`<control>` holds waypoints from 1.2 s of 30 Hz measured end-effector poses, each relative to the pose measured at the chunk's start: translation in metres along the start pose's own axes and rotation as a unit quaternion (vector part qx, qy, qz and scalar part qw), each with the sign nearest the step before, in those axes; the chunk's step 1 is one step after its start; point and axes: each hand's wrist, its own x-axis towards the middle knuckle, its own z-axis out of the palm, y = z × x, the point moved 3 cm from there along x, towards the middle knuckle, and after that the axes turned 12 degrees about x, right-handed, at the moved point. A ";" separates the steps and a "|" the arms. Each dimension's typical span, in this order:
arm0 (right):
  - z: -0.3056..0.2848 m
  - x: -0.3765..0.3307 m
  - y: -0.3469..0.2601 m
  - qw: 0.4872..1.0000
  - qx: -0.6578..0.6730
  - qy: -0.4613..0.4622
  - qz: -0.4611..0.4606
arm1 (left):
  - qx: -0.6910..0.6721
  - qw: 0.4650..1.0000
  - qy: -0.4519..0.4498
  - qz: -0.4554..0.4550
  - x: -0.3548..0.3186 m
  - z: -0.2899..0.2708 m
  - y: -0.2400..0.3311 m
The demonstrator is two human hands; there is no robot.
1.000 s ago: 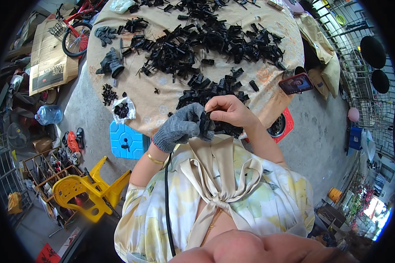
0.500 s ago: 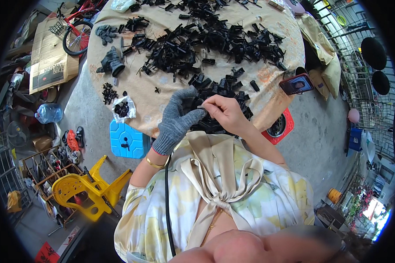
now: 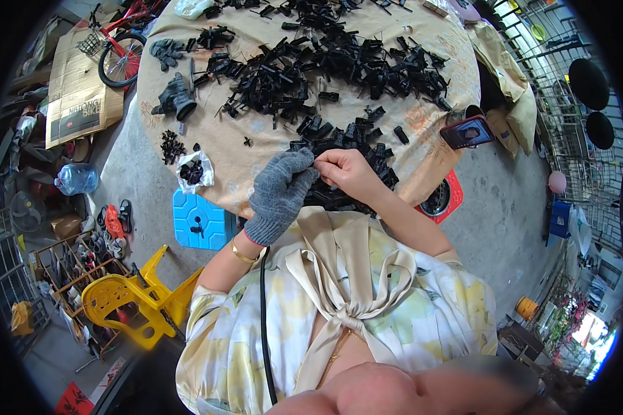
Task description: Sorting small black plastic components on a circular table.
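My left hand (image 3: pixel 282 188), in a grey knitted glove, is curled closed at the near edge of the round table. My bare right hand (image 3: pixel 353 171) meets it with thumb and forefinger pinched at the gloved fingertips. Whatever either hand grips is too small or hidden to name. Just beyond and beneath them lies a near heap of black plastic parts (image 3: pixel 358 135). A larger heap of similar black parts (image 3: pixel 339 62), some with thin stems, spreads over the cloth farther back.
Left on the tablecloth (image 3: pixel 235 166) are small black pieces (image 3: pixel 172 147), a white wrapper with more pieces (image 3: pixel 195 173) and dark gloves (image 3: pixel 176 99). A phone (image 3: pixel 467 132) stands at the right edge. A blue stool (image 3: pixel 199 220) and yellow chair (image 3: pixel 128 308) stand left; a red stool (image 3: pixel 452 197) right.
My left hand has turned and curled its fingers closer in. My right fingers have shifted slightly and still pinch by the glove; the small greyish bit seen between them is now hidden.
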 end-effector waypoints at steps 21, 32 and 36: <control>-0.094 0.138 0.036 0.737 -0.662 0.089 -0.103 | -0.224 0.946 -0.090 -0.215 -0.005 0.015 -0.060; -0.010 0.020 -0.041 0.808 -0.427 -0.138 -0.381 | -0.547 0.732 -0.306 -0.268 0.024 0.008 -0.026; -0.004 0.008 -0.049 0.819 -0.453 -0.129 -0.329 | -0.457 0.747 -0.377 -0.301 0.029 0.003 -0.018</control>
